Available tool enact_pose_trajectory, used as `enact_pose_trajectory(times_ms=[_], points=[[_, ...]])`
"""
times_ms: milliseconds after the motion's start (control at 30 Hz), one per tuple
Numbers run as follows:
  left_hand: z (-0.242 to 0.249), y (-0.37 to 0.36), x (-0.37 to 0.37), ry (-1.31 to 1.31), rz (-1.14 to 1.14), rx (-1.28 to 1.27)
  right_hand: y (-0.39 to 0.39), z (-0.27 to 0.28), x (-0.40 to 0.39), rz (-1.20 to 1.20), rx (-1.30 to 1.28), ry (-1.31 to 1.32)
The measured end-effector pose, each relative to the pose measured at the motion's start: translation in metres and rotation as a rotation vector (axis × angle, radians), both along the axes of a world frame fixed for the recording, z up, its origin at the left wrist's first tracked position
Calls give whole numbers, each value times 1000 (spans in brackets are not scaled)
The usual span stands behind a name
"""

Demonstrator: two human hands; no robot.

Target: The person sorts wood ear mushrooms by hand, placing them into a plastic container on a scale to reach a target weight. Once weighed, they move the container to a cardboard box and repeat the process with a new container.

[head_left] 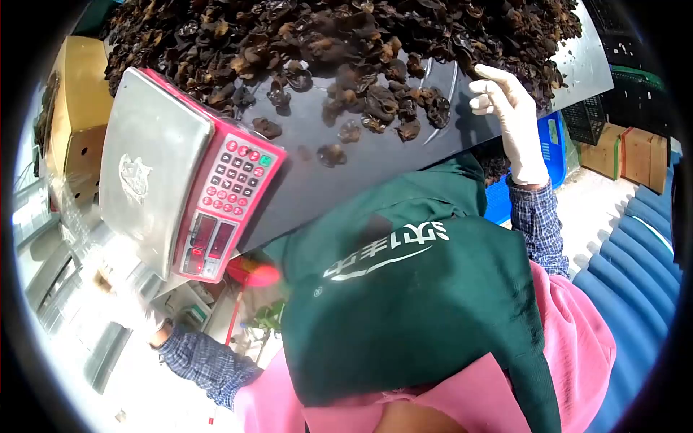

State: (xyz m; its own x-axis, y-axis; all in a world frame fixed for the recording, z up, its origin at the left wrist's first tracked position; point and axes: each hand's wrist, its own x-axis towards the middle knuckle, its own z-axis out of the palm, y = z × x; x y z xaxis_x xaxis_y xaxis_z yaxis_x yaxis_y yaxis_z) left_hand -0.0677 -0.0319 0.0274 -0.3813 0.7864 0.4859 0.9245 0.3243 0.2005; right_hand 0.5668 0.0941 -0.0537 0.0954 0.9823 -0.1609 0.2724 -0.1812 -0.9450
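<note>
A large heap of dark brown wood ear mushrooms (310,43) lies on the dark table (289,195), with loose pieces scattered towards the near edge. My right hand (511,119), in a white glove, hovers by the heap's right side. Its fingers are bent and apart, with nothing between them. A pink scale (231,184) with a metal pan (155,169) stands at the left, its red digits lit. Some small pale scrap or mark shows on the pan. My left hand (126,303) is below the scale, washed out by glare and blurred, so its fingers cannot be made out.
A yellow cardboard box (76,123) stands beyond the scale. Blue plastic crates (552,148) sit low at the right, near wooden-looking boxes (624,155). Blue corrugated material (635,267) runs along the far right. A red basin (253,273) is under the table edge. My green apron (404,317) fills the middle.
</note>
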Motion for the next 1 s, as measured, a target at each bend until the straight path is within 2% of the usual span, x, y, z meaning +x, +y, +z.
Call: enact_pose_trajectory(times_ms=[100, 167, 200, 233, 300, 333, 433, 500, 567, 600, 767, 833, 1000], points=[[-15, 24, 74, -89, -241, -129, -8, -8, -2, 4, -11, -7], [-26, 36, 78, 2, -298, -295, -14, -14, -7, -12, 0, -31], [-28, 37, 80, 34, -184, -443, -21, -18, -9, -21, 11, -45], [-26, 39, 85, 79, -253, -360, -26, -20, -7, -3, 7, -65], [-8, 48, 121, 166, -393, -193, -34, -27, -6, 69, 124, -307], [-6, 44, 128, 75, -361, -130, -36, -28, -8, 85, 203, -364], [-7, 34, 191, -133, -397, -28, -38, -32, -13, 91, 219, -425], [-9, 40, 253, -160, -617, -303, -34, -31, -21, 92, 310, -531], [-63, 45, 282, -261, -796, -311, -31, -27, -27, 103, 269, -555], [-86, 49, 298, -314, -805, -275, -30, -34, -25, 125, 338, -583], [-145, 64, 339, -402, -725, -277, -24, -38, -40, 170, 277, -553], [-150, 67, 340, -440, -712, -280, -20, -42, -53, 213, 251, -421], [-156, 69, 337, -377, -746, -210, -13, -46, -101, 547, 372, -148]])
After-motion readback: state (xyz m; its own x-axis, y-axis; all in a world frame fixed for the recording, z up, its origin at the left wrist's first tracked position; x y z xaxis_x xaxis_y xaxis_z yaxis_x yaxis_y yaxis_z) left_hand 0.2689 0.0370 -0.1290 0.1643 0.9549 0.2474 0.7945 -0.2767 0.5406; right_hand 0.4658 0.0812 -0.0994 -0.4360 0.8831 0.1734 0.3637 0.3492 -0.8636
